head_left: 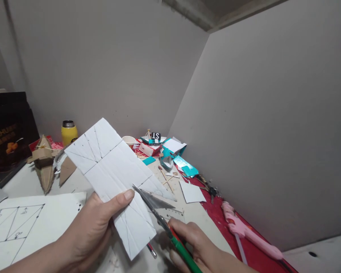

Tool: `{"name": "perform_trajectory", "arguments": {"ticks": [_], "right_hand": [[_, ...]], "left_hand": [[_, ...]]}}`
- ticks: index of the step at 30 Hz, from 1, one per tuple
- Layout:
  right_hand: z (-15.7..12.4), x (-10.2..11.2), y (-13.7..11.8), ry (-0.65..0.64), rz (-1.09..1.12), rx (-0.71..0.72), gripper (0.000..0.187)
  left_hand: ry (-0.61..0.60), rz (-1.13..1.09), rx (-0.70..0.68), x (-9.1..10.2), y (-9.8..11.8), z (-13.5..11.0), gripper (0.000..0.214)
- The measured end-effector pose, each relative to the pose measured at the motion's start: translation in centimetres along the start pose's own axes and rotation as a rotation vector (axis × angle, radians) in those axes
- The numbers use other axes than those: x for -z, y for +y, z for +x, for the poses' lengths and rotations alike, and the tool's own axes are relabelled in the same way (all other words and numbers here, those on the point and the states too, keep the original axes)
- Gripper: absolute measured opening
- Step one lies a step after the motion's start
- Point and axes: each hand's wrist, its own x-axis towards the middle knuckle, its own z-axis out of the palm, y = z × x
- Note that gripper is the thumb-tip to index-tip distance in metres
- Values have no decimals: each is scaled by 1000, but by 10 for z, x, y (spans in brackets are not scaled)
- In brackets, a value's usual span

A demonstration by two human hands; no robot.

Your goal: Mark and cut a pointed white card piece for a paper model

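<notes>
- Nearest the camera, the right hand (191,239) has its grip closed round the green handle of the scissors (166,227), which point up and to the left.
- The blades reach into the white card (116,174) from its right edge, the tip just beside the left thumb.
- The left hand (98,220) grips that card near its lower left edge, thumb flat on top and fingers behind, holding it tilted above the counter (194,212).
- Pencilled lines cross the card, some fanning out from marked dots near its upper end.
- A pen (151,250) shows its end from under the card's lower corner.
- At the left lies a sheet of paper (59,208) drawn with boxes and diagonals; behind it sit a brown cardboard boat (45,174), a black box (5,140) and a yellow bottle (69,133).
- Beyond the card stand a paper cup (129,141) and a jumble of teal, red and white pieces.
- To the right, a loose white piece (191,192) lies flat near some matchsticks (166,180).
- Further right, a pink glue gun (251,235) rests on a red strip (216,216) beside the grey wall (258,125).
</notes>
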Motion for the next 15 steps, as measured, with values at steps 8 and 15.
{"name": "perform_trajectory", "arguments": {"ticks": [8, 15], "right_hand": [[2, 1, 4, -35, 4, 36, 14], [-2, 1, -1, 6, -12, 33, 16]], "left_hand": [[15, -45, 13, -1, 2, 1, 66], [76, -120, 34, -3, 4, 1, 73]]}}
